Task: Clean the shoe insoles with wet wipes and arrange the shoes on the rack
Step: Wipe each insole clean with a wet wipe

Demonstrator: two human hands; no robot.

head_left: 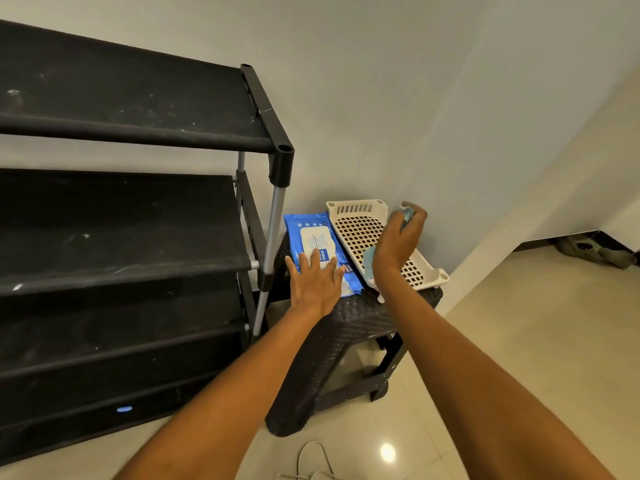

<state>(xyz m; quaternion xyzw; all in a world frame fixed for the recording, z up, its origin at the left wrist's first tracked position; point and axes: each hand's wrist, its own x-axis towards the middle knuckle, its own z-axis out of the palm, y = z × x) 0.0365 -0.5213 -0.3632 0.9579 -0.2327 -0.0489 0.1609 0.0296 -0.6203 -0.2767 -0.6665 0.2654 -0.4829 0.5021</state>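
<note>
Head view. Black rack (131, 216) at left, its fabric shelves bare and dusty; no shoes on it. Just right of the rack, a dark wicker stool (346, 327) serves as the surface. On it lie the blue wipes pack (317, 244) and, touching the pack's right edge, a cream perforated tray (367, 230). Wall behind; glossy tiled floor (519, 341) below. A pale cord (311, 459) lies on the floor at bottom centre. Brown shoes (595, 252) sit in the far right recess, well apart from the rack.

Left hand (317, 282): fingers straight and spread, flat on the near end of the pack, touching its white lid. Grip apart, holding nothing.

Right hand (401, 244): raised over the tray, fingers curled and clamped on a light blue insole (369, 263). The wrist hides most of the insole.
</note>
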